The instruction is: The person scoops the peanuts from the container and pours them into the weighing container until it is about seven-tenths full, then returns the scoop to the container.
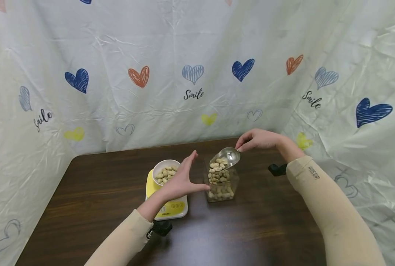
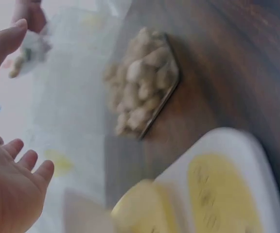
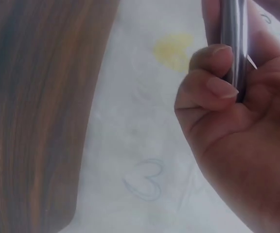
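Note:
My right hand point(image 1: 262, 139) grips the handle of a metal scoop point(image 1: 231, 156), fingers curled round the steel handle point(image 3: 235, 43) in the right wrist view. Several unshelled peanuts point(image 1: 218, 164) lie in the scoop, which tilts down to the left over a clear square container point(image 1: 236, 181). More peanuts point(image 1: 219, 192) fill that container. My left hand point(image 1: 180, 181) holds nothing; its thumb and fingers spread apart, the thumb tip close to the container's left side. Beneath and left of this hand, a white bowl point(image 1: 155, 171) of peanuts sits on a yellow and white kitchen scale point(image 1: 175, 210), partly hidden.
A dark wooden table point(image 1: 111, 192) carries everything. Behind and at both sides hangs a pale curtain point(image 1: 164, 107) printed with hearts and words. Dark straps with small devices sit at both wrists, over the beige sleeves point(image 1: 330, 207).

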The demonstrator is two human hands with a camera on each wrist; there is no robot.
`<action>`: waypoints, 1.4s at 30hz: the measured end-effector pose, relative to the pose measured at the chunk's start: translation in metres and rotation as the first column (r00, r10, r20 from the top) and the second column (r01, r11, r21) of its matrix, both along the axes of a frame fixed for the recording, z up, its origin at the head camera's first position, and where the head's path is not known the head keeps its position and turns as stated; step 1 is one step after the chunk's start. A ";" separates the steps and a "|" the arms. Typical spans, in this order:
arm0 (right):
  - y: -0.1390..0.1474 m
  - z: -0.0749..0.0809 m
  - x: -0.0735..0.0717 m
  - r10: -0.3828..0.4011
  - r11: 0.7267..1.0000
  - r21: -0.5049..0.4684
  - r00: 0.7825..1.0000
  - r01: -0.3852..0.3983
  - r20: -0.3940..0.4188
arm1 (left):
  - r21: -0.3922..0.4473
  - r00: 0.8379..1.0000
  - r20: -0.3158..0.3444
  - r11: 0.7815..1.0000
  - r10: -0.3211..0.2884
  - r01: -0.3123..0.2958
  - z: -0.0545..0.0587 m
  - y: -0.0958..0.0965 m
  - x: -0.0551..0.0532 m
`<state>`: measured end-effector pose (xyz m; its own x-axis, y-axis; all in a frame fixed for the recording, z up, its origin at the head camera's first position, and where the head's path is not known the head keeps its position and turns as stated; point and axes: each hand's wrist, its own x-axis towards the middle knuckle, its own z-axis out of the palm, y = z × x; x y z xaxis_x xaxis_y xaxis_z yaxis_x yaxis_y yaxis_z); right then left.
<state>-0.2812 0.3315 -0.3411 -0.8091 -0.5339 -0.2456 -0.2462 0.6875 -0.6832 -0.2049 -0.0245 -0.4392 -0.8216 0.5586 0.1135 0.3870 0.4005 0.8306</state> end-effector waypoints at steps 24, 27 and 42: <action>-0.059 0.019 0.016 -0.220 0.967 -0.141 0.975 0.212 -0.038 | -0.124 0.979 -0.058 0.972 0.196 -0.202 0.020 -0.128 -0.015; -0.072 0.018 0.016 -0.225 0.964 -0.153 0.974 0.219 -0.027 | -0.138 0.979 -0.059 0.969 0.197 -0.204 0.010 -0.131 -0.015; -0.110 0.005 0.014 -0.178 0.976 -0.135 0.982 0.169 -0.059 | -0.175 0.985 -0.035 0.970 0.167 -0.171 -0.033 -0.130 -0.025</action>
